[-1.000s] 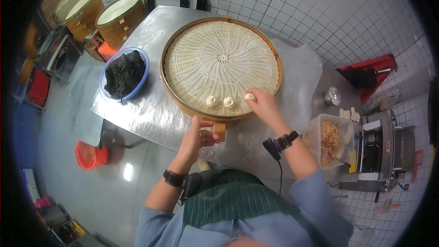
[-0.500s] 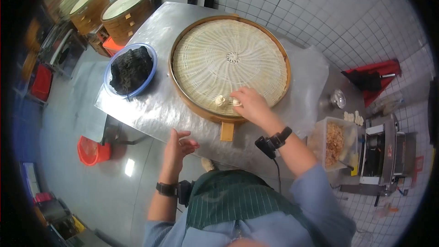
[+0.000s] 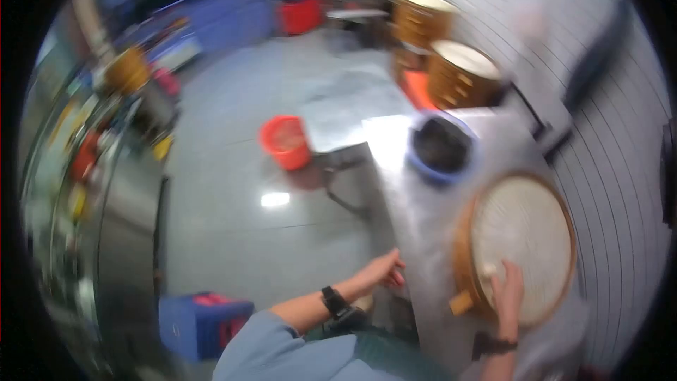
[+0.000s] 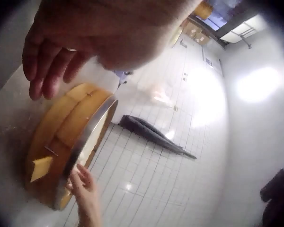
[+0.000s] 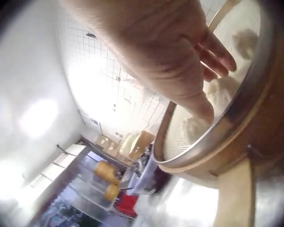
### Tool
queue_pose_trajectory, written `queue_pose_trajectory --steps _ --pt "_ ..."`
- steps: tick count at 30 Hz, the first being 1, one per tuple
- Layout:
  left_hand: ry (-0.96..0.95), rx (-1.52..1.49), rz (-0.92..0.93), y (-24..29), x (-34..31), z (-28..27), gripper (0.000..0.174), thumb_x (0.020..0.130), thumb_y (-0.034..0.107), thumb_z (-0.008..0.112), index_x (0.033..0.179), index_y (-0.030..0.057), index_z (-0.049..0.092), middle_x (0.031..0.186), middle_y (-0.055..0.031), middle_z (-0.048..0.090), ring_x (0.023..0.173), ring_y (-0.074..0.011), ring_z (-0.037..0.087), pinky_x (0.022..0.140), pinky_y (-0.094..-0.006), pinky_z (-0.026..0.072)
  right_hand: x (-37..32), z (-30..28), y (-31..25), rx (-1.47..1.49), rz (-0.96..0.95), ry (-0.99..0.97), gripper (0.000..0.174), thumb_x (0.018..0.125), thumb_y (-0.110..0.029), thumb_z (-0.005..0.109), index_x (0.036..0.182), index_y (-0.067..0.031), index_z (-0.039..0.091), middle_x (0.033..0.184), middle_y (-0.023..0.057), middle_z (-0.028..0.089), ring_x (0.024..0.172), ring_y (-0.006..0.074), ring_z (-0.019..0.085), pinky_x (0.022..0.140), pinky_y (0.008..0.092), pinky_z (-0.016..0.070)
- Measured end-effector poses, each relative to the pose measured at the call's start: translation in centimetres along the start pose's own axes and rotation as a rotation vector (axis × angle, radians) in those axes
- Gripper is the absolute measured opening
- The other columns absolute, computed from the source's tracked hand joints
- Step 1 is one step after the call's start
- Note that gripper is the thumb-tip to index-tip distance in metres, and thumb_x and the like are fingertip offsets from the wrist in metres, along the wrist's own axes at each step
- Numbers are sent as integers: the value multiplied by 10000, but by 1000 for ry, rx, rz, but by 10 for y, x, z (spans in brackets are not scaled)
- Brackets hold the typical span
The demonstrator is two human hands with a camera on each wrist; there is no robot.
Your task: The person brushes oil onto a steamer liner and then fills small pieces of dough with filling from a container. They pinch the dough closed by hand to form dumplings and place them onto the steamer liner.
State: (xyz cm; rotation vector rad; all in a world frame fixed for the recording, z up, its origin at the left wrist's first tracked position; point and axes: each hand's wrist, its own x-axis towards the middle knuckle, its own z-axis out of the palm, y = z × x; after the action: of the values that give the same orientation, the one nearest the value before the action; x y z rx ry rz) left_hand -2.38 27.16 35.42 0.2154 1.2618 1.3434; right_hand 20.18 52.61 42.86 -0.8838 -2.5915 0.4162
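My right hand (image 3: 509,293) is over the near side of a round wooden steamer (image 3: 462,268) with a pale woven base. In the right wrist view, thumb and fingers bracket the middle one of three small whitish dumplings (image 5: 222,92), fingertips right at its sides. Another dumpling (image 5: 194,128) sits beside the thumb, and one more (image 5: 246,42) lies near the rim. The head view is blurred and shows one dumpling (image 3: 488,269) left of the hand. My left hand (image 3: 384,271) hangs beside the table edge, fingers loosely bent and holding nothing, apart from the steamer.
The steamer stands on a metal table (image 3: 402,190), its wooden handle block (image 3: 460,303) facing me. Behind it is a blue basin (image 3: 444,178) with dark material inside. Stacked steamers (image 3: 462,88) stand past the table; an orange-red bucket (image 3: 285,142) is on the floor.
The head view has swung far left, so table and steamer now appear at the right. My right hand went from the rightmost dumpling to the middle one; the left hand let go of the handle block.
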Motion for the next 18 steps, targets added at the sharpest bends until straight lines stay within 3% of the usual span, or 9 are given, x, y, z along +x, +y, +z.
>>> queue_pose_trajectory --steps 2,4,10,14,18 --pt "116 -38 35 -10 -31 -7 604 955 583 293 1146 55 514 831 -76 644 798 -175 632 737 -288 483 5 10 -7 38 4 -90 357 775 -119 662 1097 7 574 1025 198 565 1001 372 528 855 420 426" --pt "218 -91 69 -19 -54 -16 600 957 578 286 1147 55 509 825 -75 641 803 -175 636 733 -286 482 17 36 15 44 -118 -135 276 759 -71 654 1017 7 599 977 197 573 962 370 538 833 412 432" --pt "592 -269 106 -94 -133 -30 575 966 551 286 1154 49 495 840 -92 641 843 -205 657 725 -298 491 42 57 26 -27 -260 -219 190 691 10 644 877 -4 610 908 181 591 897 362 560 821 407 437" --pt "714 -351 159 -142 -181 -11 587 964 555 292 1178 43 485 853 -95 642 844 -207 658 733 -301 492 53 69 41 83 -346 -206 261 688 15 640 946 -3 602 959 184 579 939 361 553 833 406 437" --pt "737 -376 153 -170 -214 10 579 965 541 303 1196 39 476 858 -92 642 848 -189 650 742 -300 487 49 47 25 99 -387 -19 356 730 -4 622 1081 2 562 1061 184 549 1011 354 535 868 404 428"
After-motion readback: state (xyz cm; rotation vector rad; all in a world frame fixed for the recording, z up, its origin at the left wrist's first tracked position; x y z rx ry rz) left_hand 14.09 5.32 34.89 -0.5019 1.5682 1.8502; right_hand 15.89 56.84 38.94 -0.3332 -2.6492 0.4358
